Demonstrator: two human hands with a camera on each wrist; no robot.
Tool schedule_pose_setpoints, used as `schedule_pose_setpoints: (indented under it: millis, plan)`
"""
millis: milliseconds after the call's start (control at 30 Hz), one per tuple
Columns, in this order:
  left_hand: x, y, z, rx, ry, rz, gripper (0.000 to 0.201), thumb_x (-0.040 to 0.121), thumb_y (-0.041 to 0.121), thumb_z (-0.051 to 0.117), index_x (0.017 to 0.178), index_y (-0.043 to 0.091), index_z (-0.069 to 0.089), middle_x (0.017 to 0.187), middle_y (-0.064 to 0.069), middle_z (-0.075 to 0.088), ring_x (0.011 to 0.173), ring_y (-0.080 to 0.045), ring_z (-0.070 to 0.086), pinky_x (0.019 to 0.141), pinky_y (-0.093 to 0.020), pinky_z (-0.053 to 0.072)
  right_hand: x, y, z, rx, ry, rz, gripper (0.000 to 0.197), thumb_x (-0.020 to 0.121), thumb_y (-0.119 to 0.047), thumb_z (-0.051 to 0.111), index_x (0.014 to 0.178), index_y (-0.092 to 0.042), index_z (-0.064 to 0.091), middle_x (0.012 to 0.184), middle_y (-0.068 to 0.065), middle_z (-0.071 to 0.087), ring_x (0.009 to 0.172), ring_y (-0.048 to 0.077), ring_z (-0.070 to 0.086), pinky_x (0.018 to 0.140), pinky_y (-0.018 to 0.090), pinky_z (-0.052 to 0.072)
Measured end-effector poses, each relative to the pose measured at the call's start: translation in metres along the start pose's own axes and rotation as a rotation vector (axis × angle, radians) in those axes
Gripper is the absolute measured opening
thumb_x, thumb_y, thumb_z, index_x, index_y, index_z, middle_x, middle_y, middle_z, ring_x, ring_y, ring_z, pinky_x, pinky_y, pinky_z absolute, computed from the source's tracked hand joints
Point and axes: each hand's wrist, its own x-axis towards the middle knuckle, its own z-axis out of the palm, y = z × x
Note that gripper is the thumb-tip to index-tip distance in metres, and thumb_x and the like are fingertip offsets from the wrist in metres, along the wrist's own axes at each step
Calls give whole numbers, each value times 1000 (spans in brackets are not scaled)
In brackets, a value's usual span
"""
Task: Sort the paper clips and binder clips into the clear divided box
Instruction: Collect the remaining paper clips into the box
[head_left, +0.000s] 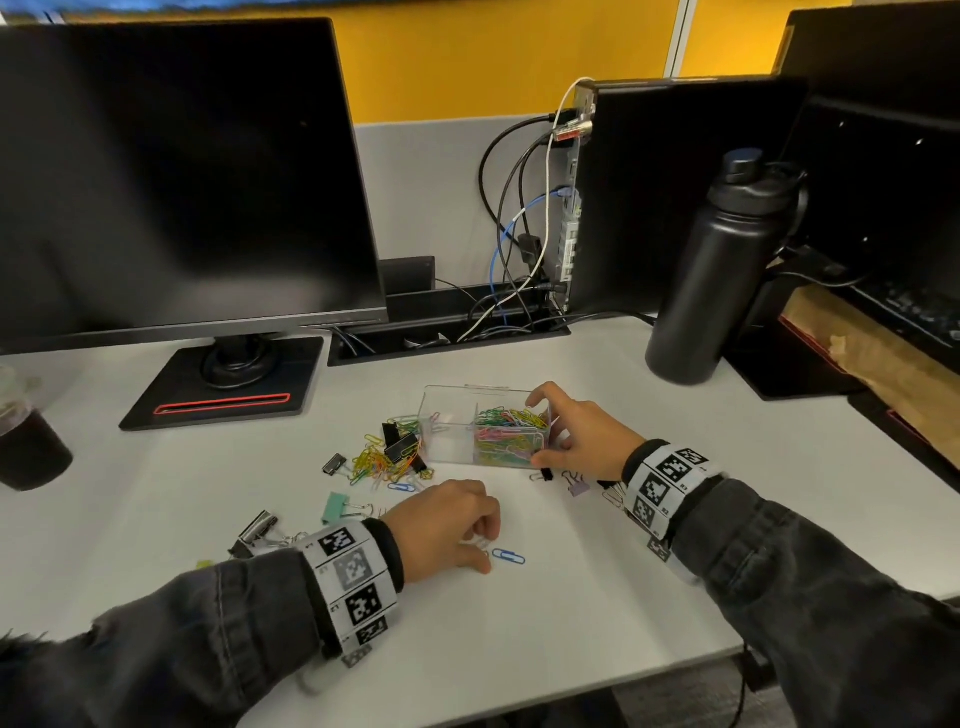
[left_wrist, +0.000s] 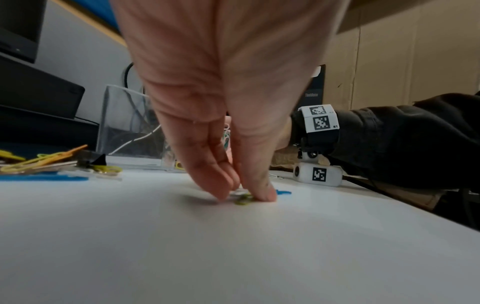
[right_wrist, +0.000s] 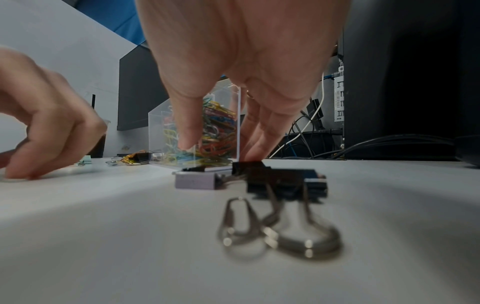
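Clear plastic box (head_left: 483, 431) sits mid-frame, its right half full of paper clips (head_left: 506, 434); right hand (head_left: 582, 434) clasps its side; left hand (head_left: 447, 525) pinches a small clip (left_wrist: 242, 200) off the desk (head_left: 519, 649), lower centre; better to slide it up onto a fingertip than scrape.

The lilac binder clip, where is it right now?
In the head view the lilac binder clip lies on the desk just in front of the clear divided box, under the right hand.
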Motion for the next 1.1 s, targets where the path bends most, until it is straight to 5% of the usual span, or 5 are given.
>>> schedule_pose_setpoints:
  millis: [200, 567, 767, 967, 1100]
  plan:
    - [1, -5, 1, -102, -34, -64, 19, 84, 14, 66, 101, 10, 58, 92, -5, 69, 73, -9, 55, 66, -17, 42, 0, 0, 1, -6, 0, 6, 57, 80, -18, 74, 121, -25, 35, 108, 6, 61, 82, 17, 67, 73, 27, 58]
    - [1, -2, -1, 21, -54, 44, 9, 90, 17, 56, 96, 11, 59, 96, 2, 43, 84, -13, 46, 75, -20, 36, 1, 1, 1, -4, -5, 0, 57, 80, -17, 74, 121, -24, 35, 108, 7, 61, 81, 18, 67, 73, 28, 59]
    - [10, 18, 0, 15, -25, 65, 21, 87, 19, 63, 104, 9, 57, 98, -8, 61, 80, -15, 47, 70, -25, 37, 1, 2, 1, -7, -1, -4, 57, 79, -18, 75, 120, -25, 35, 105, 6, 60, 83, 22, 67, 78, 38, 58]
    - [15, 20, 7, 126, -161, -15, 21, 91, 23, 57, 105, 6, 59, 113, -10, 50, 104, -26, 50, 78, -30, 38, 1, 1, 1, -15, -8, -4, 57, 79, -19, 74, 121, -25, 35, 107, 5, 60, 83, 19, 67, 77, 35, 59]
    - [18, 13, -3, 37, -127, 6, 17, 90, 20, 59, 99, 6, 62, 97, -8, 54, 90, -22, 53, 70, -22, 35, 1, 1, 0, -8, -8, 2, 57, 80, -19, 74, 121, -26, 35, 108, 6, 60, 84, 18, 67, 76, 32, 59]
